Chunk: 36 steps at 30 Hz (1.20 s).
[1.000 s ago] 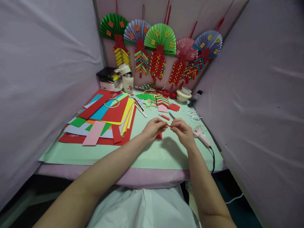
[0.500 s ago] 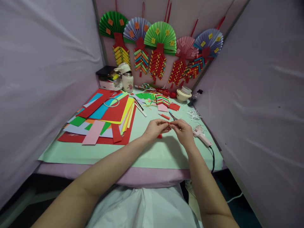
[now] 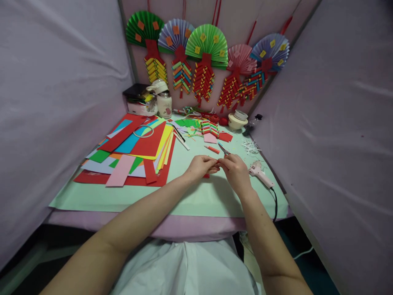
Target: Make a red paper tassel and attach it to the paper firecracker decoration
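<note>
Evidently five fans [image 3: 206, 41] hang finished, while left hand [image 3: 200, 167] and right hand [image 3: 236, 172] fingers pinch a red piece [image 3: 218, 161], seemingly incomplete.

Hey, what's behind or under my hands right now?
Scissor blades poke out behind the right hand, which covers the handles. Below the left hand, the edge of a red piece shows; how far it runs underneath can't be seen.

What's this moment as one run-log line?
left hand: pinches small red piece, mostly hidden | right hand: pinches same piece | right of hands: pale plastic glue gun on pale green tabletop
</note>
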Motion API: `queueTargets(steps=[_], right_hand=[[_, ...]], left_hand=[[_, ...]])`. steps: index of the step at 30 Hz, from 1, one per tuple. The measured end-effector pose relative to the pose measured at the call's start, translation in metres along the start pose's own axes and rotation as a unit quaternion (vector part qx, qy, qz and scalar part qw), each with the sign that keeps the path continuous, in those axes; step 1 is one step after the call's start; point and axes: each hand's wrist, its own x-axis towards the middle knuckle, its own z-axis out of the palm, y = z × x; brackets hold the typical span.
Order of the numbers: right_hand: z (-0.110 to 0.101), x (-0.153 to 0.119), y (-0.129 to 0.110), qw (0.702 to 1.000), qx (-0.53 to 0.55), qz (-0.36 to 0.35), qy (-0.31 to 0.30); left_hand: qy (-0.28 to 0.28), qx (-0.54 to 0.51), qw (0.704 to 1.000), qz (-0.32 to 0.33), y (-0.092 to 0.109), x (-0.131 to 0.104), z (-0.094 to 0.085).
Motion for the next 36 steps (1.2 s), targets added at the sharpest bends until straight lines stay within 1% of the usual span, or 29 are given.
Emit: queueTargets(steps=[3, 5, 7, 9, 10, 13, 17, 19, 22, 27, 33, 36], right_hand=[[0.0, 0.0, 0.001, 0.999, 0.049, 0.017, 0.004], [0.001, 0.001, 0.003, 0.991, 0.112, 0.065, 0.016], [0.003, 0.002, 0.005, 0.969, 0.2, 0.145, 0.013], [0.006, 0.003, 0.007, 0.935, 0.28, 0.217, -0.011], [0.008, 0.004, 0.007, 0.921, 0.308, 0.239, -0.025], [0.012, 0.007, 0.006, 0.898, 0.343, 0.273, -0.041], [0.014, 0.01, 0.002, 0.876, 0.364, 0.316, -0.026], [0.013, 0.01, 0.002, 0.867, 0.373, 0.33, -0.023], [0.012, 0.009, 0.005, 0.865, 0.377, 0.329, -0.029], [0.013, 0.008, 0.009, 0.867, 0.37, 0.332, -0.039], [0.009, 0.007, 0.007, 0.865, 0.379, 0.324, -0.058], [0.004, 0.007, 0.007, 0.862, 0.386, 0.319, -0.074]], left_hand=[[0.013, 0.012, 1.0, -0.008, 0.001, 0.0, 0.0], [0.027, 0.008, 1.0, -0.007, 0.002, 0.001, 0.0], [0.039, -0.003, 0.999, -0.003, 0.002, 0.002, -0.001], [0.04, -0.013, 0.999, 0.002, 0.002, 0.003, -0.002], [0.04, -0.014, 0.999, 0.005, 0.001, 0.004, -0.002], [0.032, -0.003, 0.999, 0.015, -0.001, 0.004, -0.003], [0.018, 0.004, 1.0, 0.006, 0.002, 0.004, -0.004], [0.018, -0.003, 1.0, -0.013, 0.005, 0.004, -0.004], [0.024, -0.001, 0.999, -0.035, 0.007, 0.005, -0.006], [-0.006, -0.004, 1.0, -0.031, 0.001, 0.008, -0.009], [0.001, 0.017, 0.999, -0.04, -0.001, 0.009, -0.01], [-0.012, 0.033, 0.998, -0.052, -0.001, 0.008, -0.011]])
